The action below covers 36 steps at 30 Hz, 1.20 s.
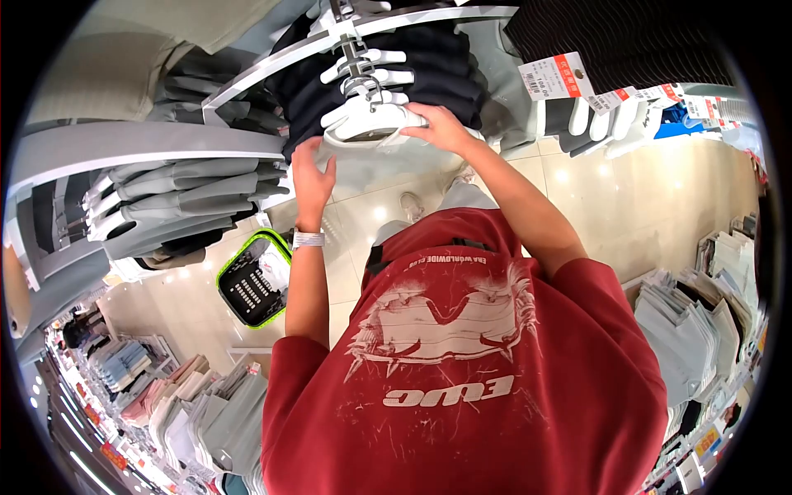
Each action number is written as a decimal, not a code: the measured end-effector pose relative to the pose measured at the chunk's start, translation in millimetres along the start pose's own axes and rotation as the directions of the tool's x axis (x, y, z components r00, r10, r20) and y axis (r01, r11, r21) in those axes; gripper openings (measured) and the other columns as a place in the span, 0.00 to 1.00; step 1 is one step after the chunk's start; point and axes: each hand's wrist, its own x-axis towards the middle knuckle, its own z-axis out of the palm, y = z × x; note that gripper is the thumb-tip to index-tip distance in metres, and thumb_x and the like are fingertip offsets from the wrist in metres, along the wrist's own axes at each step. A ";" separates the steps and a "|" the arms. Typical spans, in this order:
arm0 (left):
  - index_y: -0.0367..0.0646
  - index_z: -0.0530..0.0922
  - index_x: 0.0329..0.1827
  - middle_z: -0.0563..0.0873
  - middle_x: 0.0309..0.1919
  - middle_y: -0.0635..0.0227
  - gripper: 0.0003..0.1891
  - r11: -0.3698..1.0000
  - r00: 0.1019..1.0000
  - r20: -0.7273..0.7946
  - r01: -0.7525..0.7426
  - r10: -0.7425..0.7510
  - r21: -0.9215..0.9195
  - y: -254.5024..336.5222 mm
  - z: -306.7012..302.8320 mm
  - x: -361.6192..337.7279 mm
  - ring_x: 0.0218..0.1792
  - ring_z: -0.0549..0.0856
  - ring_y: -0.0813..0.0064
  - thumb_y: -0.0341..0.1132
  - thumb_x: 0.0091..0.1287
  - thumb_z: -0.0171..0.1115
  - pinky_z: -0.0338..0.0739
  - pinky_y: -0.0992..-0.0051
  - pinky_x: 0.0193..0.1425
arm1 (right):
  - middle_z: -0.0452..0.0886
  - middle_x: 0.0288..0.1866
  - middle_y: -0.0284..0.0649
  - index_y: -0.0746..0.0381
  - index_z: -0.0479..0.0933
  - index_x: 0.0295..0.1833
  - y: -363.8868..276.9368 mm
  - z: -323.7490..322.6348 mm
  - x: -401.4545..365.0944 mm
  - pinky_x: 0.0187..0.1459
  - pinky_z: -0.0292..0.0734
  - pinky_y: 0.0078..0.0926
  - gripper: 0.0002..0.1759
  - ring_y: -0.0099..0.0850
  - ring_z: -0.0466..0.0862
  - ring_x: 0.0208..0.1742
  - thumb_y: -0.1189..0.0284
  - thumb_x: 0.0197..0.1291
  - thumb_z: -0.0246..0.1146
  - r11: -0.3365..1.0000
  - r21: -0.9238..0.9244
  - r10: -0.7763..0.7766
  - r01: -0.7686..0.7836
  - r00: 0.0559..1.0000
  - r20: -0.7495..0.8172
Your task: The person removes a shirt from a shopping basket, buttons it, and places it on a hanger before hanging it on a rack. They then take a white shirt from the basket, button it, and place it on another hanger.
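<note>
Dark shirts (pixel 433 78) hang on white hangers from a rail (pixel 280 59) at the top centre. At the front of this row is a light shirt (pixel 384 161) on a white hanger (pixel 359 120). My right hand (pixel 441 128) pinches the right side of that shirt's neckline by the hanger. My left hand (pixel 313 177) is at the left side of the same shirt, thumb apart from the fingers; whether its fingertips touch the cloth is hard to tell. A white band is round the left wrist.
Below my left hand, a black basket with a green rim (pixel 221 268) stands on the tiled floor (pixel 346 231). Grey shirts (pixel 181 194) hang at the left. Dark garments with price tags (pixel 557 76) hang upper right. More clothing racks line both lower sides.
</note>
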 end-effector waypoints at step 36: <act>0.37 0.79 0.45 0.82 0.33 0.50 0.20 0.915 0.596 0.712 -0.106 0.371 -0.389 123.8 13.8 29.5 0.35 0.82 0.49 0.26 0.45 0.65 0.77 0.71 0.37 | 0.82 0.40 0.43 0.64 0.77 0.49 -37.9 -89.3 -183.8 0.46 0.75 0.29 0.20 0.34 0.81 0.42 0.74 0.47 0.69 0.964 0.182 0.207 -0.192 0.976 -0.069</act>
